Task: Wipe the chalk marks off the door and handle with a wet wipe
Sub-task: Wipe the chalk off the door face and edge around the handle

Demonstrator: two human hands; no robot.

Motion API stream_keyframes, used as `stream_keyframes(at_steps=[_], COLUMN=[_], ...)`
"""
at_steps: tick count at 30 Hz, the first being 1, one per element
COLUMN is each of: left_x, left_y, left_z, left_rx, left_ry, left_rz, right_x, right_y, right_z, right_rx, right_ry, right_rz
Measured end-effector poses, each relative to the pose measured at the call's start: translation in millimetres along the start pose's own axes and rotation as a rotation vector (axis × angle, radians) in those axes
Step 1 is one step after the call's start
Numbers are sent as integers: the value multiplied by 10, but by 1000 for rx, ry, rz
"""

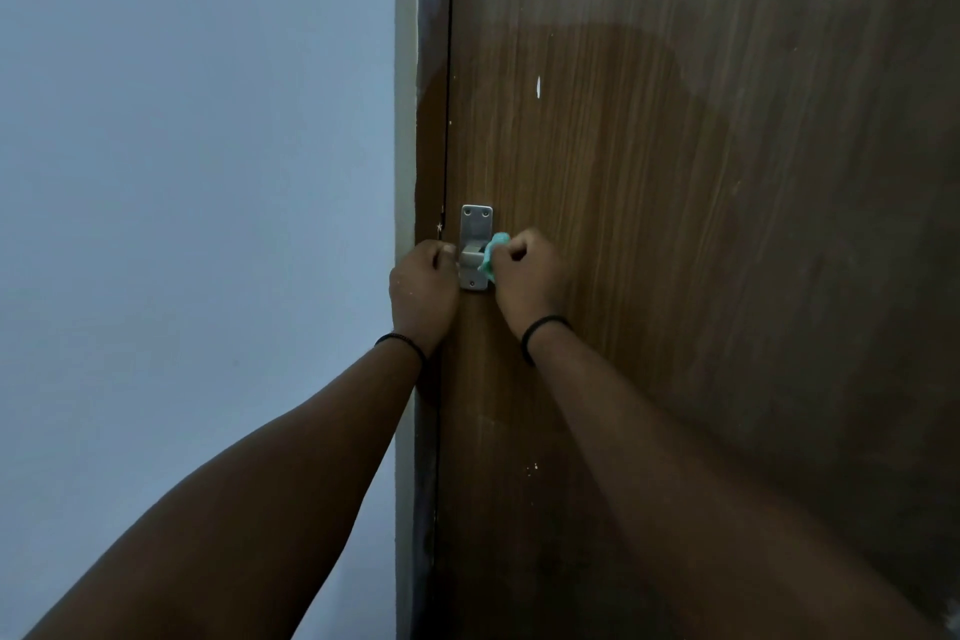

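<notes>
The wet wipe [489, 259] was bunched in the closed right hand [530, 276] and pressed against the metal handle [474, 250] on the door [675, 224]. The handle's left side was gripped by the curled left hand [423, 291], apparently to steady it during wiping.

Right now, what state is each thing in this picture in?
Door: shut against its frame; a white mark and small specks remain on it.
Handle plate: screwed to the door, its lower part covered by the hands.
Wet wipe: bunched up, pressed to the handle.
Right hand: closed on the wet wipe.
Left hand: closed at the handle's left side.
</notes>
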State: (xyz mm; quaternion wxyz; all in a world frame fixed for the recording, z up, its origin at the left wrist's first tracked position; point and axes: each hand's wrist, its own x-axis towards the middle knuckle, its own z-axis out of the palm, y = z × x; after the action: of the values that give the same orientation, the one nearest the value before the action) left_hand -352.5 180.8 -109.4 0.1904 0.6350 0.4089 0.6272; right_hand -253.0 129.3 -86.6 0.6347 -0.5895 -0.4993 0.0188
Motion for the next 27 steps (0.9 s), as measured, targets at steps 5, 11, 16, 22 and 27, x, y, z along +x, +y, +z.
stream_keyframes(at_steps=[5, 11, 16, 22, 27], left_x=[-32, -14, -20, 150, 418], left_y=[28, -34, 38, 346, 473], left_z=[-28, 41, 71, 95, 163], left_rx=[-16, 117, 312, 612, 638], left_ry=[13, 32, 59, 134, 123], left_rz=[-6, 109, 327, 707, 773], right_x=[233, 445, 503, 585, 850], right_y=[-41, 16, 155, 57, -21], right_z=[-98, -262, -470, -519, -478], right_rx=[-430, -841, -585, -589, -596], right_ry=[-164, -409, -242, 167, 237], right_rz=[-377, -512, -468, -682, -700])
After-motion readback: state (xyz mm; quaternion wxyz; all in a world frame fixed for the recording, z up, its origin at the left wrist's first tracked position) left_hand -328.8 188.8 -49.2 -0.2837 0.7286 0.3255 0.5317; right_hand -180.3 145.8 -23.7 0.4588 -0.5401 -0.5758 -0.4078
